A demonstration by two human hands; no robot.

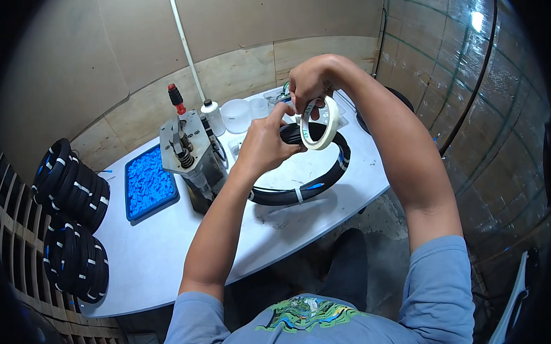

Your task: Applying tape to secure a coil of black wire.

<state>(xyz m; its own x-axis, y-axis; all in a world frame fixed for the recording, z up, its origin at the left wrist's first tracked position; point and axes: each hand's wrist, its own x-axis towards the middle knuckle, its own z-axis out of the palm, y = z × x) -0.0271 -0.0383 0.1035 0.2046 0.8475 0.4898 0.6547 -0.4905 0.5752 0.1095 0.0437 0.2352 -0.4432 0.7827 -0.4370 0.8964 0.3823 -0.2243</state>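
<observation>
My left hand [267, 142] is closed around the far left side of a coil of black cable [276, 197]. One of its fingers reaches up toward the tape. White tape bands wrap the coil in places, and a blue tip shows on its near side. In my right hand [312, 80] is a roll of cream-white tape [333, 126], held upright over the coil's far side with fingers through its ring. Both hands are close together there. The tape's loose end is hard to make out between my fingers.
Left of the coil stands a metal bench machine [193, 152] with a red-and-black-handled screwdriver [176, 98]. Beside it are a blue tray [128, 204] of small blue pieces, a white bottle [212, 118] and a translucent tub [236, 117]. Stacked black coils [78, 261] line the table's left end.
</observation>
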